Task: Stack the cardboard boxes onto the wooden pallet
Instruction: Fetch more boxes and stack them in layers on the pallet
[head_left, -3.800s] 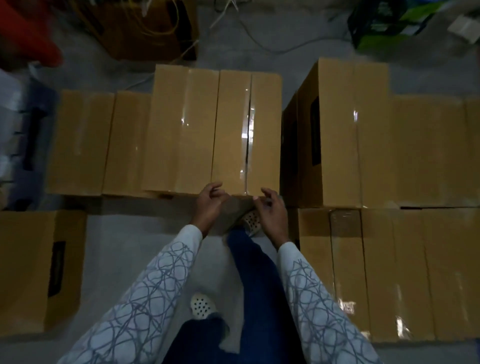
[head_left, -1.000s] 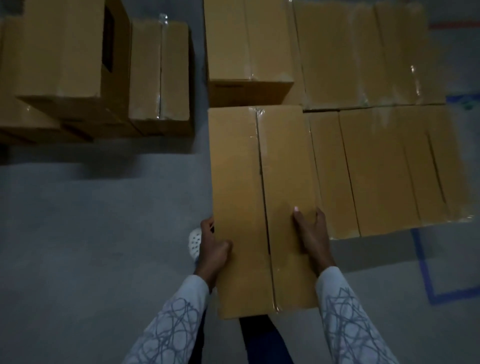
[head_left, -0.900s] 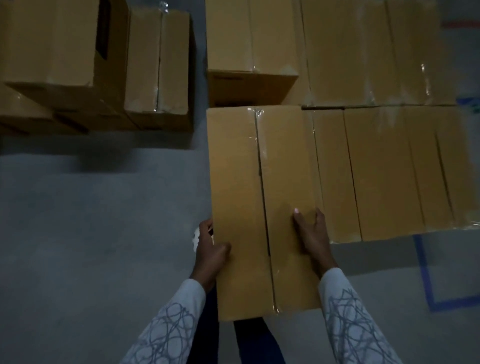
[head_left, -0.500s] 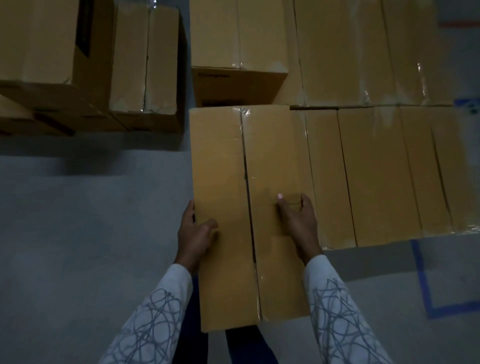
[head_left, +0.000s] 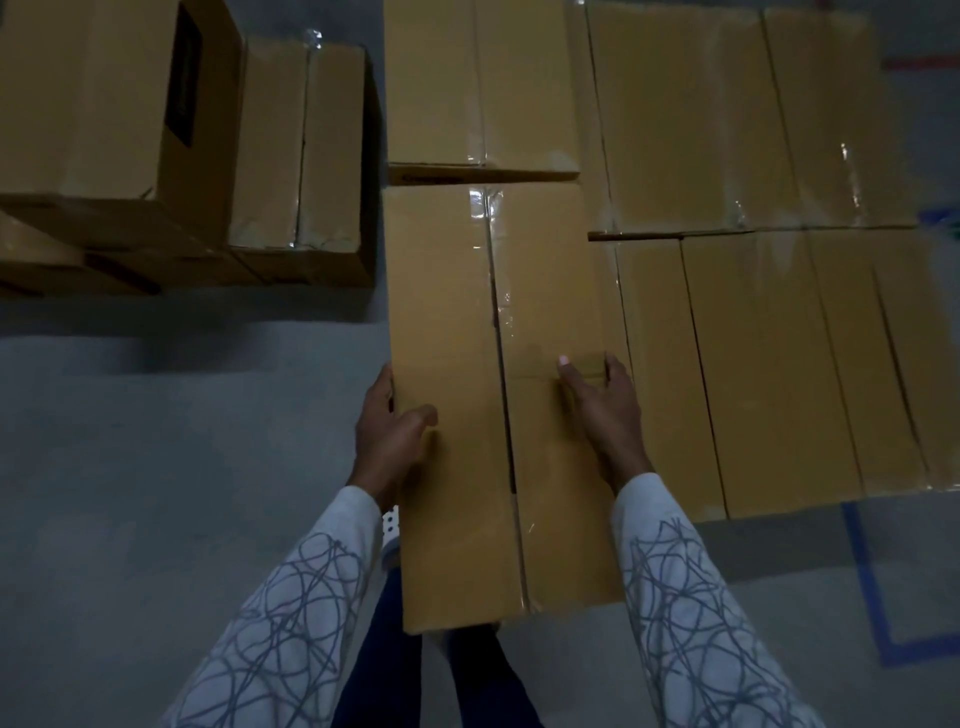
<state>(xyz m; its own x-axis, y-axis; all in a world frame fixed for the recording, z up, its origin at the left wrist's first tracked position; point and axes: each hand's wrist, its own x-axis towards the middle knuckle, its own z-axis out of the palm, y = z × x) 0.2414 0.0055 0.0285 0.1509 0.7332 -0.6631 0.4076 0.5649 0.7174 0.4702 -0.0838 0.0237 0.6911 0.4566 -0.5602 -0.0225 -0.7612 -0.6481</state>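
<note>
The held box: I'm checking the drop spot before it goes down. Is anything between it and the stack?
Nothing visible stands in the way. The held box, gripped by the left hand and right hand, hangs over the left edge of the stacked boxes, and their tops beside it are bare.

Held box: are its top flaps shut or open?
Shut. Both flaps of the box lie flat, meeting at a centre seam with clear tape glinting along it. The left hand and right hand hold its sides.
</note>
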